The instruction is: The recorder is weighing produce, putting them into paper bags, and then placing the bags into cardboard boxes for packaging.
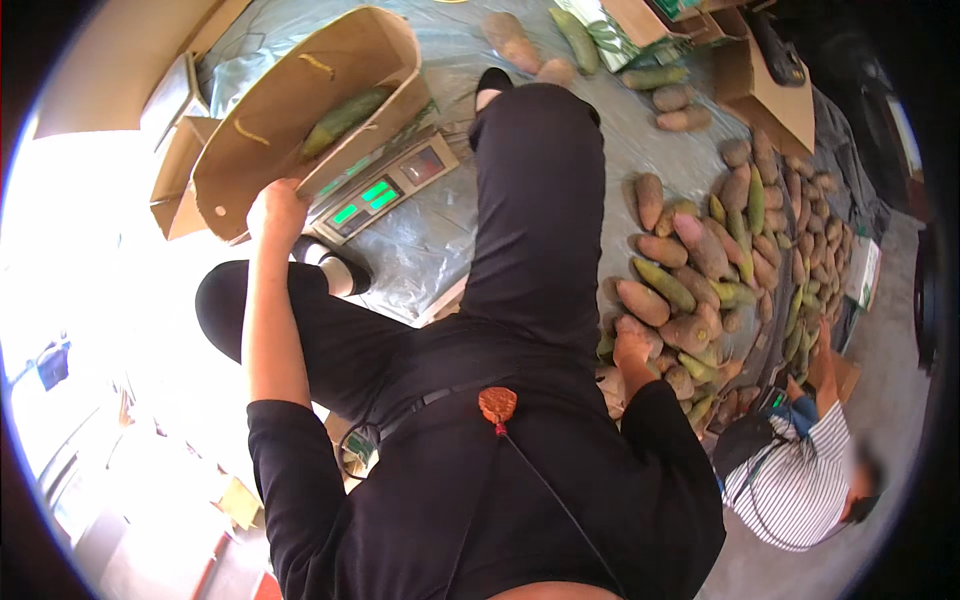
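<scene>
My left hand (278,213) is closed on the near rim of an open brown cardboard carry bag (225,180) with yellow cord handles. Inside the bag lies a long green root vegetable (345,118). The bag is at a digital scale (390,187) with a lit green display; how it rests there is partly hidden. On the right, my right hand (632,350) reaches down into a heap of long root vegetables (690,285), some green, others brownish pink. It touches those at the heap's near left edge. Its fingers blend in with them, so their grip is unclear.
Clear plastic sheeting (420,245) covers the floor. Loose root vegetables (510,42) lie beyond my knee, near an open cardboard box (765,90) at the far right. A person in a striped top (790,485) works beside the heap at the lower right.
</scene>
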The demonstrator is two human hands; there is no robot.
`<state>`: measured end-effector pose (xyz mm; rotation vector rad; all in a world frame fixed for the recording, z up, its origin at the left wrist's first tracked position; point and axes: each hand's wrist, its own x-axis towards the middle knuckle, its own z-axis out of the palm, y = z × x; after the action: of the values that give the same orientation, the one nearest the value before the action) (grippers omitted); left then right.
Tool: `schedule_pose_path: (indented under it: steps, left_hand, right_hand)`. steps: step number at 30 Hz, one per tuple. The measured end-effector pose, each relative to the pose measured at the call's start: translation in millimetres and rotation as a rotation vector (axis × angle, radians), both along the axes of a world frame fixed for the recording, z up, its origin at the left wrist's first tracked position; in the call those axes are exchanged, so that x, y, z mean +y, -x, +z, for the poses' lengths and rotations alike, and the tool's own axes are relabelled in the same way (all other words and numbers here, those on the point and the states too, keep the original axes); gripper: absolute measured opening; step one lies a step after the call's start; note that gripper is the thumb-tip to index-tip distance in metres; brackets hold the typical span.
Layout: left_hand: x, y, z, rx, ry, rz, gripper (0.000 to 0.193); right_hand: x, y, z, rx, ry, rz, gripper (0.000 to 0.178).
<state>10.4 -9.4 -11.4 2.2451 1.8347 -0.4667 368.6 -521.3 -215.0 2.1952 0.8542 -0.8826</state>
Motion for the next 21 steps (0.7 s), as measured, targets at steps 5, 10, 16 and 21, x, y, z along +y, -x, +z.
schedule_pose_path:
  steps: [5, 10, 16, 21]
  left_hand:
    - [-3.8, -3.4, 12.4, 0.057, 0.018, 0.098, 0.026]
    - [-2.7, -3.0, 11.1, 0.047, 0.017, 0.064, 0.026]
    - [-4.0, -4.7, 12.5, -0.002, 0.007, 0.054, 0.022]
    - [-2.3, -0.7, 9.1, -0.024, -0.019, 0.050, 0.017]
  right_hand:
    - [20.3, -10.8, 18.7, 0.073, 0.093, -0.030, 0.038]
    - [-5.0, -30.2, 26.7, 0.109, -0.110, -0.083, 0.029]
    - [-18.9, -44.5, 59.9, 0.057, -0.318, -0.176, 0.033]
    - [-29.7, -78.7, 60.4, 0.032, -0.532, -0.215, 0.033]
